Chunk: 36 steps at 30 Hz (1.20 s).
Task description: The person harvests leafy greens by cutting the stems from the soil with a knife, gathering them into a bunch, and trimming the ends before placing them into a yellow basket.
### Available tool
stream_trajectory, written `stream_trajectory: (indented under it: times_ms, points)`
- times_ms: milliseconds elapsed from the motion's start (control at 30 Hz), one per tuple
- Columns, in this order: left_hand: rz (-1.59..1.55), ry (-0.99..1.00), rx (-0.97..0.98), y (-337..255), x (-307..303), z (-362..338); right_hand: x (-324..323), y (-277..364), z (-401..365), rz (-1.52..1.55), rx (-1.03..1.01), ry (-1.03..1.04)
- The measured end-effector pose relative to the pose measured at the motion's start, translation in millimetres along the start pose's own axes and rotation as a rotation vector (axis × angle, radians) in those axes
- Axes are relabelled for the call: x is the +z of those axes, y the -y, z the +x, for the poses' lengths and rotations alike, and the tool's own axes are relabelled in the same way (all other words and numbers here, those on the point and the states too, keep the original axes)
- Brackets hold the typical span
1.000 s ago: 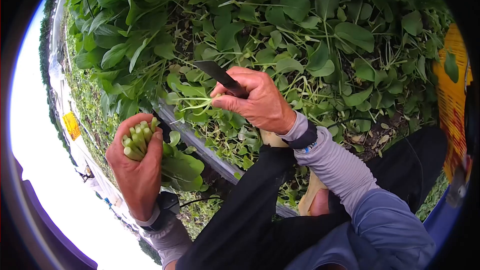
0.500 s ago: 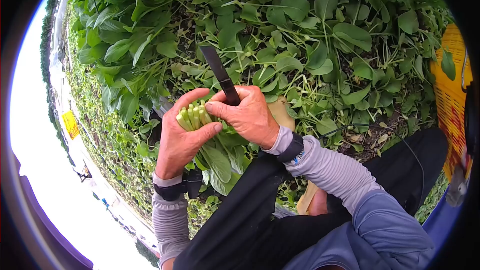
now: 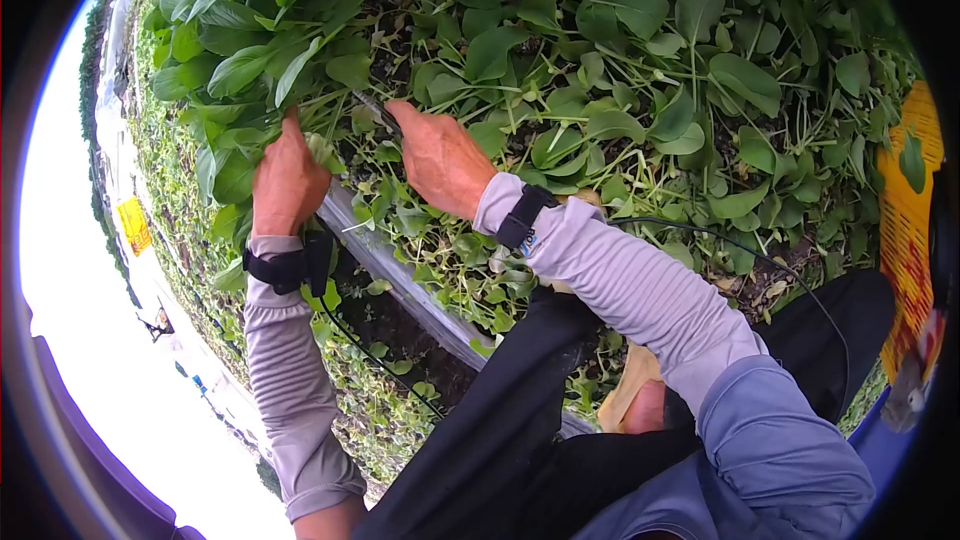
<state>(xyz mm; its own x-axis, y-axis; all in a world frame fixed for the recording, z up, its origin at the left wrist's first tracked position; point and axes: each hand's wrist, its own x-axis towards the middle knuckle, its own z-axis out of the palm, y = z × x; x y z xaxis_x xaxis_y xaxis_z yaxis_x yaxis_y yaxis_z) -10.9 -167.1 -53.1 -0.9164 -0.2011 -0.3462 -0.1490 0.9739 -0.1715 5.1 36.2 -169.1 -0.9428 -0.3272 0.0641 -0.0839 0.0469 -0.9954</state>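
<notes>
Leafy green plants (image 3: pixel 240 70) grow thickly at the upper left. My left hand (image 3: pixel 288 180) is closed among their lower leaves, its fingertips partly hidden, so what it grips cannot be made out. To its right, my right hand (image 3: pixel 440 155) is wrapped round a knife (image 3: pixel 377 110). The blade points up and left, toward the stems beside my left hand, and its tip is close to the leaves.
Loose leaves and cut stems (image 3: pixel 640 120) cover the ground on the right. A yellow basket (image 3: pixel 908 230) stands at the far right. Plastic sheeting (image 3: pixel 390 270) runs along a strip of dark soil. A thin cable (image 3: pixel 740 240) crosses near my knee.
The bunch of green stems has left my left hand and is out of sight. Both hands have moved up and left to the standing plants, and the knife now points toward the stems.
</notes>
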Motion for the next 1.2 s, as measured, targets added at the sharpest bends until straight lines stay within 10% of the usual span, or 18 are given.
stream_trajectory:
  times_ms: [400,667,833,1200]
  points:
    - [0.256,-0.186,-0.036,35,39,26,85,-34,74,-0.241,0.091,0.247]
    - [0.039,-0.331,0.011,7,22,-20,34,-23,-35,-0.071,0.248,0.256]
    - [-0.262,-0.213,-0.063,-25,-32,-76,-11,2,-62,0.934,0.733,0.149]
    - [-1.049,0.484,-0.173,-64,-35,-123,-69,34,-32,0.708,-0.069,0.379]
